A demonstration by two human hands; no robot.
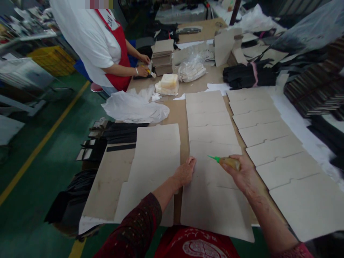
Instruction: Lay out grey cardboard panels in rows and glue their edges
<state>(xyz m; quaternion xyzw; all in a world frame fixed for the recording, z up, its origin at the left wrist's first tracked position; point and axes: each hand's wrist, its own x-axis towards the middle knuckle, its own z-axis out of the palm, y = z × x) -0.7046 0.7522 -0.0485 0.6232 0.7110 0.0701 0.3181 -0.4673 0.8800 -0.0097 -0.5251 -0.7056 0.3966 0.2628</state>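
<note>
In my right hand (241, 171) is a small glue bottle (231, 163) with a green pointed nozzle, tipped to the left over the middle row of grey cardboard sheets (212, 211). The sheets overlap one another like steps away from me. My left hand (186, 171) rests at the left edge of that row, its fingers bunched together; whether they pinch a sheet I cannot make out. To the left lies another row of cardboard (158, 154), and to the right a third row (285, 154) with notched edges.
Black strips (125, 132) lie at the table's left side, near a crumpled plastic bag (135, 107). Across the table a co-worker (107, 46) in a red apron handles a yellow tool beside stacked cardboard (162, 53). Bundled black pieces (248, 76) stand at the back right.
</note>
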